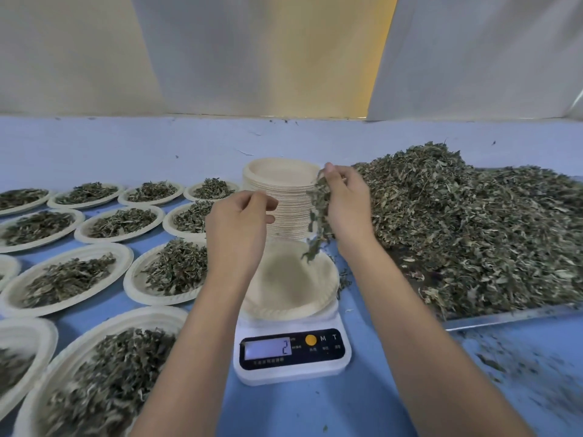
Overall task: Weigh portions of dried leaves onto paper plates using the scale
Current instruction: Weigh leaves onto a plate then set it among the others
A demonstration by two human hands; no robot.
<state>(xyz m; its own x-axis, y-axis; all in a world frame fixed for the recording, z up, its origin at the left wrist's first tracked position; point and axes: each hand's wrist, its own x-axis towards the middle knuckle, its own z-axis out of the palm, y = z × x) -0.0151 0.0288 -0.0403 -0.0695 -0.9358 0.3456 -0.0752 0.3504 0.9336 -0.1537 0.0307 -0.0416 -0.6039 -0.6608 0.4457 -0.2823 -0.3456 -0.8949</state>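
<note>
A white digital scale [291, 354] stands in front of me with a bare paper plate [290, 288] on it; its display reads 2. My right hand [345, 203] holds a bunch of dried leaves [317, 222] above the plate, and some leaves hang down from the fingers. My left hand [239, 216] hovers over the plate's left side with fingers loosely curled and nothing seen in it. A big heap of dried leaves [473, 222] lies on a metal tray [504, 316] at the right.
A tall stack of unused paper plates [280, 197] stands just behind the scale. Several filled plates [116, 222] cover the blue table [315, 411] on the left. Leaf crumbs are scattered at the front right. A pale wall rises behind the table.
</note>
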